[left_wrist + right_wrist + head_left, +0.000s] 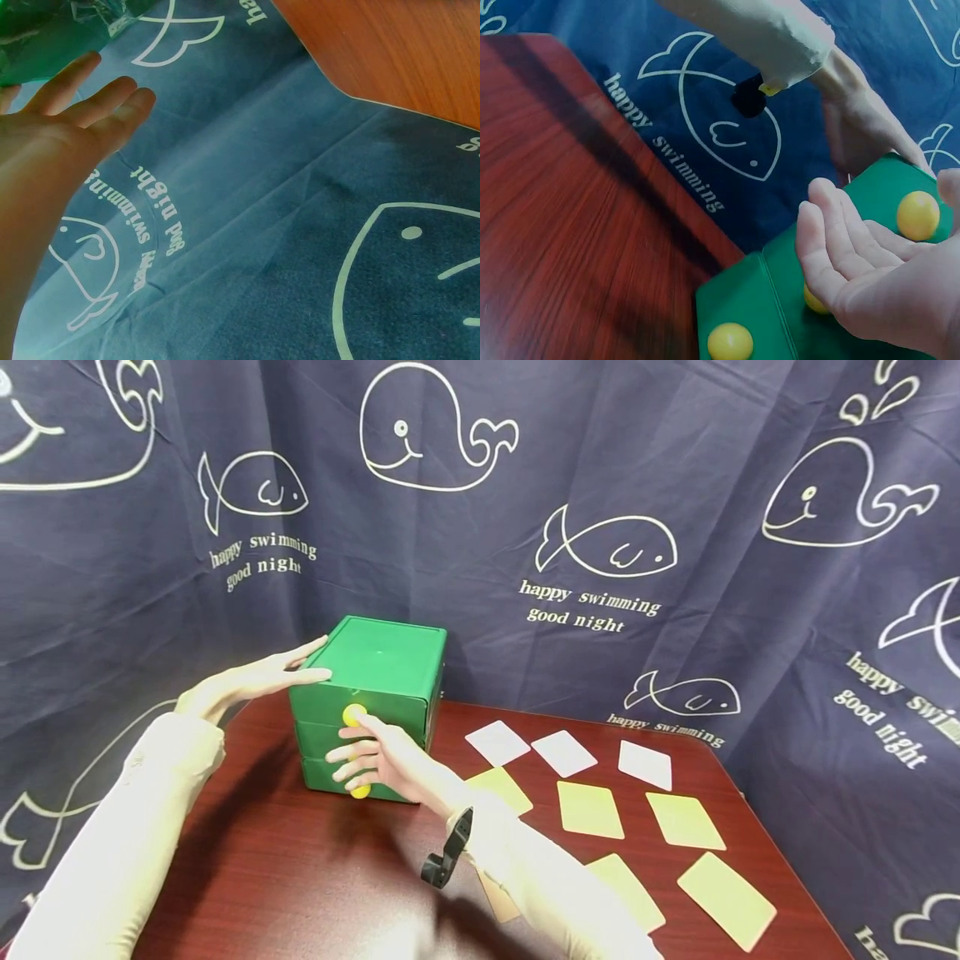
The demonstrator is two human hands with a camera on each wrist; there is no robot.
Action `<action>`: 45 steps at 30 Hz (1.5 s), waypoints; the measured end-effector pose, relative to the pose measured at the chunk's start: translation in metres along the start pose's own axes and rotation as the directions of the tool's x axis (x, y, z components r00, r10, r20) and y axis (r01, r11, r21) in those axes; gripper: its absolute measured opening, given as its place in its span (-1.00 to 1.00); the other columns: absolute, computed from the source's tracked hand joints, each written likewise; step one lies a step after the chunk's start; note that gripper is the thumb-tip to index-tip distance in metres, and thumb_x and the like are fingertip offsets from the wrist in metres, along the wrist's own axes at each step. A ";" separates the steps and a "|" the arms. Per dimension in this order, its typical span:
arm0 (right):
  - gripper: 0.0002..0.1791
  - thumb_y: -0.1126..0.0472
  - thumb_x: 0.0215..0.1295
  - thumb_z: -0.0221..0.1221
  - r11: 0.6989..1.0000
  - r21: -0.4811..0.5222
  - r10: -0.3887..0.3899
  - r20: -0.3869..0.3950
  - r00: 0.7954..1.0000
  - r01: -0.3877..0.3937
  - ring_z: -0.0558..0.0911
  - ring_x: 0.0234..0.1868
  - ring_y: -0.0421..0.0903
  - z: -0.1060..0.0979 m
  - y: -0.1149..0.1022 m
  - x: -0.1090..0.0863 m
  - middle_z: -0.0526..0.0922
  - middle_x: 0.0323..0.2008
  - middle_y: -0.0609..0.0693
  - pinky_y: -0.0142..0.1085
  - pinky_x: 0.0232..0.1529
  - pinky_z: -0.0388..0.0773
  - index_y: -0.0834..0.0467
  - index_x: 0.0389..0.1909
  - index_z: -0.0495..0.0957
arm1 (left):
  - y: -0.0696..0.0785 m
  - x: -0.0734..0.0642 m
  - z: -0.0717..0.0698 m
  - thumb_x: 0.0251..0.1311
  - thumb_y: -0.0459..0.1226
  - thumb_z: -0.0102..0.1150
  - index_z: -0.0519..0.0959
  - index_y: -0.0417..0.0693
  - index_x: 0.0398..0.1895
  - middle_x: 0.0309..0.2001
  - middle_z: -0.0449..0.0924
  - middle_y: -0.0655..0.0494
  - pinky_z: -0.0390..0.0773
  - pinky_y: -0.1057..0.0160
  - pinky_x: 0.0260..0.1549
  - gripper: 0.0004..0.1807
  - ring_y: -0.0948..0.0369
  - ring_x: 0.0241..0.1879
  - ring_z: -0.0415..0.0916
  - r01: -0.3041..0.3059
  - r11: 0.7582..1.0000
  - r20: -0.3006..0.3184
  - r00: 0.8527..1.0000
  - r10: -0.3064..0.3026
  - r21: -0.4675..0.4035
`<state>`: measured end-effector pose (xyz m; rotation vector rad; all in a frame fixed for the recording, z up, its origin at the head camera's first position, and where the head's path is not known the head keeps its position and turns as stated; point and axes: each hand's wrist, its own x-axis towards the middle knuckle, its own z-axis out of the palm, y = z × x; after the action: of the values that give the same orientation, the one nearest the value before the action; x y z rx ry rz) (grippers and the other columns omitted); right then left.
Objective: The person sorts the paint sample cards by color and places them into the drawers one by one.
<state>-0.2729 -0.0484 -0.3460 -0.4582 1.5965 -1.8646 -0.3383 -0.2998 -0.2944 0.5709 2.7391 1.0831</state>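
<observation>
A green three-drawer box (382,652) stands on the table, each drawer front bearing a round yellow knob. My left hand (258,679) rests at the box's top left edge, fingers fairly straight. In front of the drawers is my right hand (386,756), its fingers loosely bent and holding nothing. The top knob (918,215) lies between the right thumb and forefinger in the right wrist view, with no grip on it. Behind that hand the middle knob (814,300) is partly hidden. The bottom knob (730,342) shows on the lowest drawer.
Three white cards (497,743) lie in a row right of the box on the dark red table (300,877). Several yellow cards (590,810) are spread nearer, some partly behind the right forearm. A blue curtain (465,543) with whale and fish drawings surrounds the table.
</observation>
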 end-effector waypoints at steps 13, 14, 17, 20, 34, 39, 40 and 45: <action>-0.25 -0.18 0.46 -0.21 0.994 0.111 0.017 -0.103 0.995 -0.005 0.50 0.20 0.32 0.013 -0.004 0.012 0.45 0.21 0.40 -0.15 0.00 0.63 0.44 0.21 0.39 | 0.002 -0.001 -0.001 0.37 0.05 0.01 -0.18 0.11 0.57 0.56 -0.14 -0.07 0.03 -0.19 0.41 -0.14 -0.12 0.50 -0.09 0.007 0.999 -0.010 1.000 -0.007 0.040; -0.26 -0.18 0.46 -0.20 0.994 0.113 0.015 -0.108 0.994 -0.003 0.45 0.26 0.31 0.013 -0.003 0.012 0.46 0.21 0.39 -0.12 0.05 0.62 0.44 0.22 0.39 | 0.003 -0.001 -0.002 0.36 0.05 0.01 -0.17 0.10 0.56 0.55 -0.13 -0.08 0.04 -0.19 0.41 -0.14 -0.12 0.50 -0.08 0.009 0.999 -0.007 1.000 -0.008 0.048; -0.26 -0.18 0.46 -0.19 0.994 0.105 0.010 -0.117 0.993 0.002 0.59 0.12 0.24 0.013 -0.003 0.011 0.47 0.19 0.38 -0.14 0.04 0.62 0.43 0.21 0.39 | 0.005 0.000 -0.005 0.35 0.08 0.02 -0.15 0.08 0.56 0.55 -0.10 -0.10 0.05 -0.18 0.40 -0.13 -0.10 0.50 -0.06 0.013 0.997 0.000 1.000 -0.013 0.082; -0.26 -0.18 0.45 -0.19 0.996 0.089 0.005 -0.120 0.993 0.005 0.68 -0.15 0.00 0.014 -0.003 0.010 0.48 0.18 0.39 -0.24 -0.10 0.64 0.43 0.20 0.40 | 0.006 0.000 -0.006 0.34 0.07 0.02 -0.15 0.04 0.56 0.55 -0.12 -0.11 0.02 -0.19 0.41 -0.13 -0.09 0.51 -0.11 0.009 0.995 0.013 1.000 -0.011 0.098; -0.25 -0.17 0.44 -0.19 0.998 0.069 0.011 -0.103 0.995 -0.004 0.65 -0.31 -0.16 0.018 -0.002 0.002 0.47 0.17 0.42 -0.23 -0.08 0.64 0.46 0.21 0.38 | 0.004 0.001 -0.006 0.35 0.06 0.02 -0.17 0.07 0.56 0.53 -0.09 -0.18 0.06 -0.21 0.40 -0.13 -0.14 0.49 -0.07 0.021 0.996 0.012 1.000 -0.022 0.085; -0.25 -0.15 0.44 -0.18 0.997 0.080 0.017 -0.102 0.995 -0.009 0.64 -0.34 -0.16 0.023 0.001 -0.003 0.47 0.16 0.44 -0.25 -0.11 0.63 0.49 0.19 0.38 | 0.003 0.000 -0.004 0.36 0.04 0.02 -0.18 0.09 0.57 0.53 -0.09 -0.19 0.08 -0.20 0.39 -0.13 -0.16 0.49 -0.07 0.020 0.997 0.008 1.000 -0.021 0.073; -0.25 -0.15 0.44 -0.17 0.996 0.085 0.021 -0.101 0.995 -0.012 0.64 -0.35 -0.16 0.024 0.001 -0.005 0.47 0.16 0.45 -0.26 -0.12 0.63 0.49 0.19 0.38 | 0.003 -0.001 -0.004 0.35 0.05 0.02 -0.18 0.10 0.57 0.53 -0.08 -0.19 0.09 -0.20 0.39 -0.13 -0.17 0.48 -0.06 0.021 0.997 0.006 1.000 -0.021 0.075; -0.27 -0.14 0.43 -0.16 0.996 0.085 0.014 -0.100 0.995 -0.005 0.65 -0.36 -0.17 0.029 0.001 -0.011 0.47 0.15 0.46 -0.31 -0.20 0.62 0.49 0.16 0.40 | 0.005 0.000 -0.005 0.35 0.06 0.02 -0.18 0.11 0.57 0.52 -0.07 -0.20 0.11 -0.18 0.39 -0.13 -0.17 0.47 -0.03 0.022 0.997 0.007 1.000 -0.023 0.076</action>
<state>-0.2463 -0.0634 -0.3395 -0.3235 1.5738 -1.9678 -0.3379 -0.3000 -0.2872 0.5518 2.7826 0.9737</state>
